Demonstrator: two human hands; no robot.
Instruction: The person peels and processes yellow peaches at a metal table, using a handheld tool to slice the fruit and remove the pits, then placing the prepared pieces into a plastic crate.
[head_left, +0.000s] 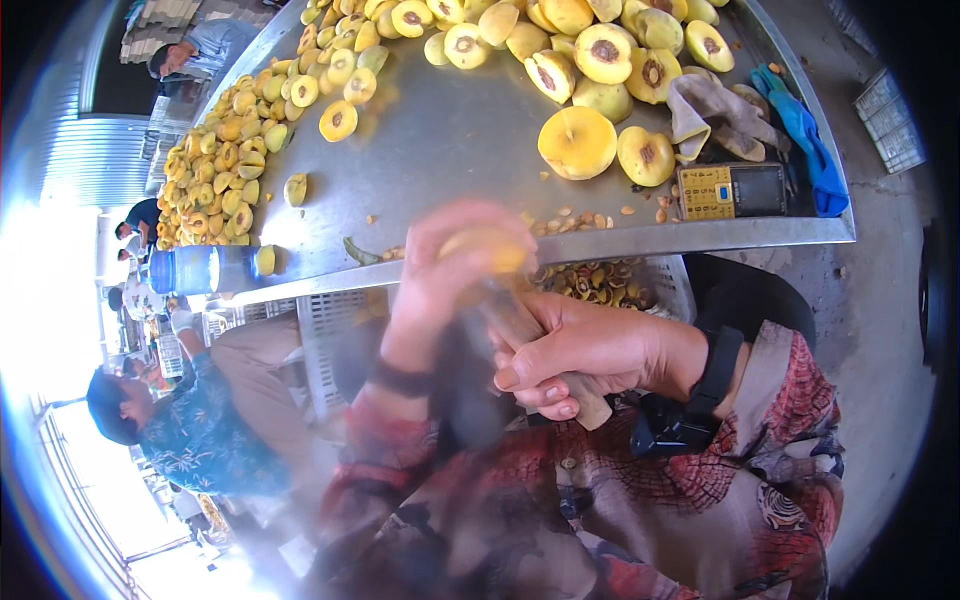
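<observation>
My right hand (592, 352) is closed around the wooden handle (517, 315) of a tool, whose working end is hidden behind the fruit and blur. My left hand (457, 262), blurred, has its fingers curled around a yellow halved fruit (487, 251), close to the far end of the handle. Both hands are at the near edge of a metal table (450, 142). Beyond them on the table lie many halved yellow stone fruits (604, 52), several with brown pits or pit hollows showing. Loose kernels (577, 223) lie along the near rim.
A yellow keypad phone (731, 191), a cloth glove (712, 112) and a blue rubber glove (806, 135) lie at the table's right corner. A plastic crate (667, 281) of pits and scraps stands below. At left are a large water bottle (202, 270) and a seated person (202, 420).
</observation>
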